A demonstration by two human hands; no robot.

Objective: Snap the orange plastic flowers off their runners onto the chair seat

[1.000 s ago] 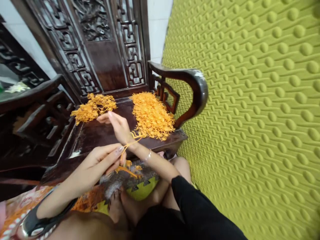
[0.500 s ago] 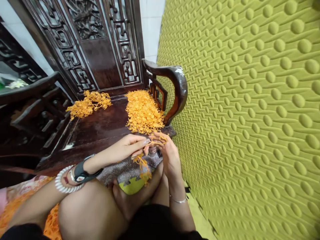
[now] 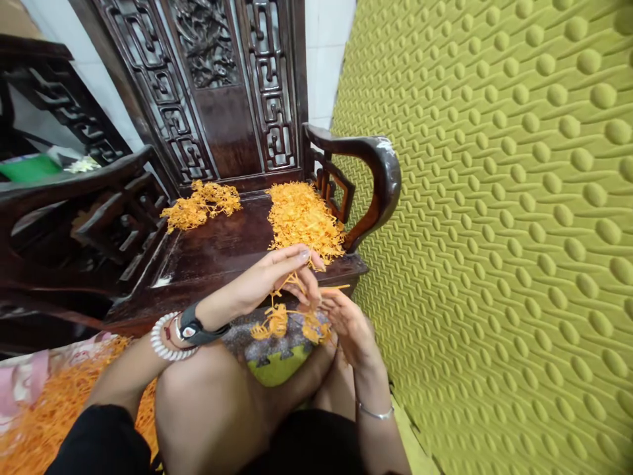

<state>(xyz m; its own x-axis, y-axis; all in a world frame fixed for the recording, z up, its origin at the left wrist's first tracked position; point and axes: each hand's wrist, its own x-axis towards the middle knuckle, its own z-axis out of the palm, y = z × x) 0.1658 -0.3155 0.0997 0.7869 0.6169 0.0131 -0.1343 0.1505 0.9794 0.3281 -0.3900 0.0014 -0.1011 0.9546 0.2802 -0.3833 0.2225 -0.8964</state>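
Our left hand (image 3: 260,277) pinches a tangled cluster of orange strands (image 3: 277,321), which hangs from that grip clear of our lap (image 3: 208,409), our half-open right hand (image 3: 349,326) beside it with no clear hold, while more orange strands (image 3: 302,214) lie heaped on the carved wooden chair seat (image 3: 217,254).

A dark carved-wood settee back (image 3: 208,86) with a curved wooden armrest (image 3: 383,165) is flanked by an olive-green dimpled padded wall covering (image 3: 494,264), and white wall tiles (image 3: 324,66) are seen behind.
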